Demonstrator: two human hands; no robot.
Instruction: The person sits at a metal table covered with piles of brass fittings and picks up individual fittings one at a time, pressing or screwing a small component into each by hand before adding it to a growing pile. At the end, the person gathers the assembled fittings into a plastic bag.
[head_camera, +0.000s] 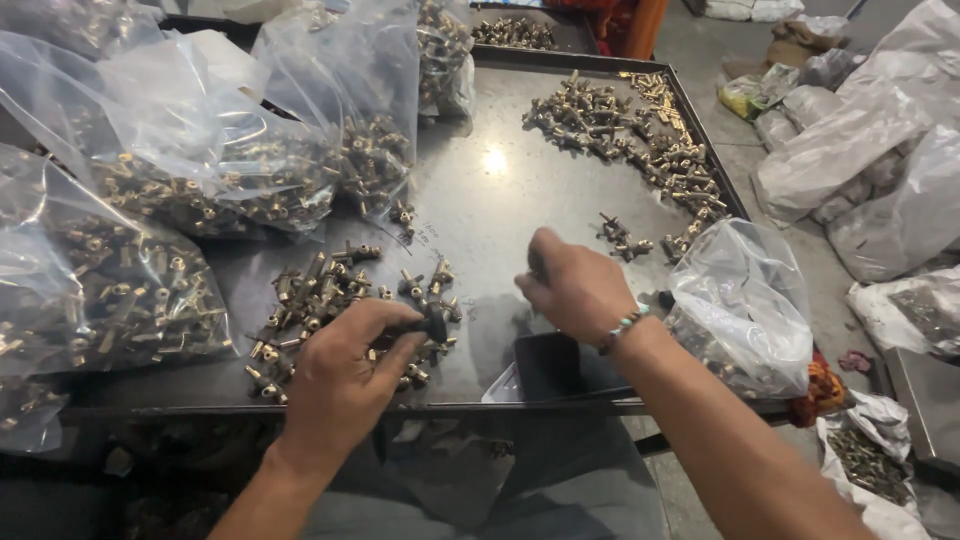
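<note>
Brass fittings (320, 295) lie heaped near the counter's (490, 200) front edge, under the left hand (345, 375), which pinches a dark fitting (432, 325). The right hand (575, 290) hovers loosely curled, seemingly holding nothing.

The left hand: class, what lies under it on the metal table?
Under the left hand lies a pile of small brass fittings on the metal table; fingers pinch a dark piece. Fittings beneath the palm are hidden.

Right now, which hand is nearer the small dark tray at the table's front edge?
Right. The right hand hovers just above and behind the dark tray; the left hand is off to the tray's left, on the heap of brass fittings.
</note>
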